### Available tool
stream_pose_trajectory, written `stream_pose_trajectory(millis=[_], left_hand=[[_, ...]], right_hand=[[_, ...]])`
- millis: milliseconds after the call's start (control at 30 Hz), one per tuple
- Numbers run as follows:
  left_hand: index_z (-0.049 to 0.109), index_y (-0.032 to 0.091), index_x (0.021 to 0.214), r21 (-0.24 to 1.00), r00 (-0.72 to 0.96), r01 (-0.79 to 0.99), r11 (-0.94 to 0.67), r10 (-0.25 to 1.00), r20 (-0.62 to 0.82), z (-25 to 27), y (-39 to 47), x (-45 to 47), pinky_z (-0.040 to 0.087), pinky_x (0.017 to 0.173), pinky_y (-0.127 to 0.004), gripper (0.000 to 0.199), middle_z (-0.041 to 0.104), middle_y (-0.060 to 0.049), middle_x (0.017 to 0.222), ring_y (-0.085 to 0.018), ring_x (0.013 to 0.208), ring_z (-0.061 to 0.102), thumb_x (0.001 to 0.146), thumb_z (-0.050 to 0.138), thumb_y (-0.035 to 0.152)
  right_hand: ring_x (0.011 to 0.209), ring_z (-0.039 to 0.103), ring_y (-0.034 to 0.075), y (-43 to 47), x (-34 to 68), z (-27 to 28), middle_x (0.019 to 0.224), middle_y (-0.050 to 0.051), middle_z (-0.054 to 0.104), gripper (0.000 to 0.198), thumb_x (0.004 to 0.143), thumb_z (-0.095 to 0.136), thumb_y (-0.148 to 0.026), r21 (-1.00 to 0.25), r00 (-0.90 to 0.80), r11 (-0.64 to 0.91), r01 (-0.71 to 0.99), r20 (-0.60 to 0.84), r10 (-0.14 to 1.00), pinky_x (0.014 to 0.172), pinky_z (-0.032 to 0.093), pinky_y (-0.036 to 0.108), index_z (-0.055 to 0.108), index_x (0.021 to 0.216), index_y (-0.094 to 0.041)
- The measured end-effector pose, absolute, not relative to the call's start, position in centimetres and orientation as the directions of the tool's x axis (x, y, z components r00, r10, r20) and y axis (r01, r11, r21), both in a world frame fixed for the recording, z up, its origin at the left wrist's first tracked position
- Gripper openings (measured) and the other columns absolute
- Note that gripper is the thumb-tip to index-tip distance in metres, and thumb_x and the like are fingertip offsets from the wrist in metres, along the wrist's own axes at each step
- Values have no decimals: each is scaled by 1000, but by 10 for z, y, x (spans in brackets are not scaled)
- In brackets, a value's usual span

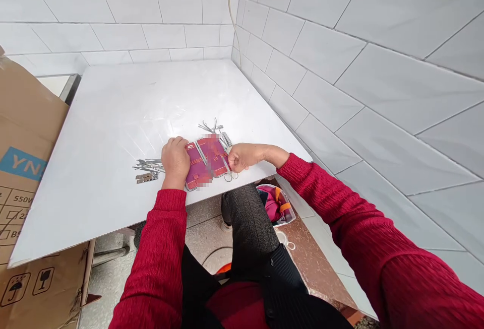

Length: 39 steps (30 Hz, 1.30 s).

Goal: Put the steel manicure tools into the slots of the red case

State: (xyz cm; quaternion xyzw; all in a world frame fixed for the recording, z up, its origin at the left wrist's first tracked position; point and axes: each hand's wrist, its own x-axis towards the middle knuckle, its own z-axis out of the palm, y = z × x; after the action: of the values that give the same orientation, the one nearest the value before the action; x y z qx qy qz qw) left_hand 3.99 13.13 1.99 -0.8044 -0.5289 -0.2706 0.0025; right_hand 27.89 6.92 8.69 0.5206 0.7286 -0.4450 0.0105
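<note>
A purple-and-red manicure case (196,165) lies opened out flat near the table's front edge. My left hand (176,160) is closed at its left edge, fingers bent over the rim. At the case's right side my right hand (244,156) has its fingers curled in tightly; what they pinch, if anything, is hidden. Small scissors (228,176) with two finger loops lie just below that hand, partly over the case. Nail clippers (147,177) and several thin metal tools (145,164) lie left of my left hand. Behind the case rest metal nippers (210,126) and another clipper (226,140).
The white table (109,117) meets tiled walls at the back and right. Cardboard boxes (26,117) stand at the left. Below the front edge, a bag (278,203) with pink cloth sits beside my leg.
</note>
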Motion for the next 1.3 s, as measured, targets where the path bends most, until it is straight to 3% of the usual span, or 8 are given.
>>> stream_pose_trajectory(millis=[267, 333, 367, 433, 600, 900, 1133, 1300], left_hand=[[68, 24, 91, 273, 297, 856, -439, 850, 435, 20, 133, 38, 46, 84, -42, 33, 69, -8, 102, -28, 102, 58, 92, 39, 8], [68, 23, 94, 300, 283, 850, -432, 856, 432, 21, 129, 38, 47, 85, -42, 34, 70, -8, 102, -27, 101, 59, 92, 38, 8], [68, 21, 99, 317, 273, 844, -433, 855, 440, 22, 127, 38, 47, 87, -42, 34, 70, -9, 105, -27, 104, 58, 92, 37, 7], [67, 19, 108, 352, 261, 825, -442, 850, 457, 23, 123, 39, 48, 91, -42, 37, 69, -10, 111, -27, 108, 58, 92, 37, 6], [65, 19, 113, 367, 265, 791, -490, 815, 515, 28, 112, 38, 48, 95, -42, 38, 67, -9, 116, -24, 111, 59, 93, 36, 4], [62, 21, 121, 310, 393, 697, -647, 706, 589, 10, 9, 22, 45, 110, -50, 32, 62, -10, 132, -26, 135, 49, 100, 40, 11], [62, 19, 123, 293, 371, 739, -607, 729, 575, -10, -26, 9, 49, 107, -47, 27, 63, -11, 134, -26, 130, 55, 101, 46, 15], [62, 20, 125, 235, 377, 758, -609, 702, 604, -16, -23, 11, 48, 109, -47, 29, 63, -10, 135, -25, 129, 56, 100, 46, 13]], right_hand=[[51, 49, 9, 89, 333, 77, 50, -5, 55, 5, 62, 66, -18, -614, -206, -77, 785, -377, 903, 58, 39, 22, 64, 58, -17], [54, 52, 11, 92, 327, 59, 55, -3, 60, 5, 66, 65, -21, -626, -108, -58, 778, -224, 969, 59, 40, 22, 65, 63, -17], [58, 54, 11, 91, 322, 48, 60, -2, 63, 7, 69, 64, -24, -660, -11, -44, 750, -80, 997, 61, 41, 23, 65, 67, -17], [63, 57, 13, 86, 313, 25, 69, 1, 67, 16, 74, 62, -33, -756, 185, -37, 654, 113, 976, 64, 44, 24, 65, 77, -18], [62, 56, 16, 83, 315, -10, 74, 6, 69, 27, 73, 61, -45, -886, 380, -34, 462, 163, 911, 63, 45, 29, 65, 80, -19], [63, 58, 17, 85, 319, -15, 72, 5, 70, 31, 73, 62, -50, -839, 318, 15, 544, 222, 922, 68, 45, 31, 68, 76, -20], [59, 57, 17, 86, 317, -16, 65, 3, 68, 36, 73, 64, -56, -836, 332, 30, 548, 250, 910, 66, 45, 31, 67, 72, -20], [58, 57, 16, 90, 319, -20, 62, 1, 66, 30, 74, 65, -50, -853, 326, 43, 520, 245, 913, 66, 45, 30, 67, 73, -20]])
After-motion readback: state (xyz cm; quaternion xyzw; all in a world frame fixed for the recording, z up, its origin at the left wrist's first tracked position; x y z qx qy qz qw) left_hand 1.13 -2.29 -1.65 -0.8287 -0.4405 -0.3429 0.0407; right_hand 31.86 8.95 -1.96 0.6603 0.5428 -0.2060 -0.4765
